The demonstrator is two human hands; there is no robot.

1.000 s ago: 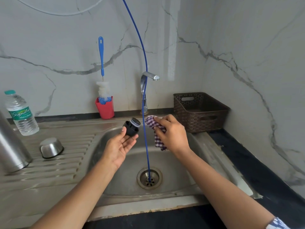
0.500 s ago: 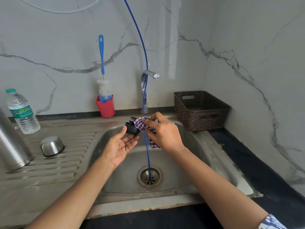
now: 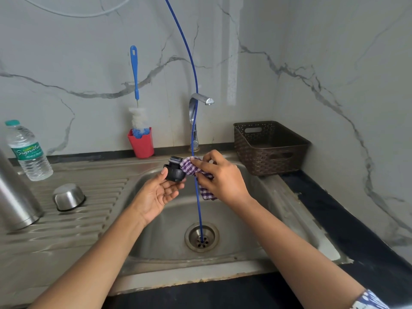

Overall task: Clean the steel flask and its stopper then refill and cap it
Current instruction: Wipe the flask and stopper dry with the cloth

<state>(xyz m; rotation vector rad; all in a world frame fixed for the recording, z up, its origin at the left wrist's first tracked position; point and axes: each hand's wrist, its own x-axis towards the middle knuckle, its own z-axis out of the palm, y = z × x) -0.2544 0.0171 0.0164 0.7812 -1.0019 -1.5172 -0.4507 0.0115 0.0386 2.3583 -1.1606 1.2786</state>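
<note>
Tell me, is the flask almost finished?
Not yet. Done: the stopper is off the flask. In hand: the left hand holds it, the right hand presses a cloth on it. Left: maybe the flask itself, then refilling and capping; the bottle is still capped.

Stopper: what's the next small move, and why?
Probably twist the checked cloth around the stopper. The left hand pinches the stopper above the sink, and the right hand presses the cloth against only its right side, so the other faces likely need wiping.
</note>
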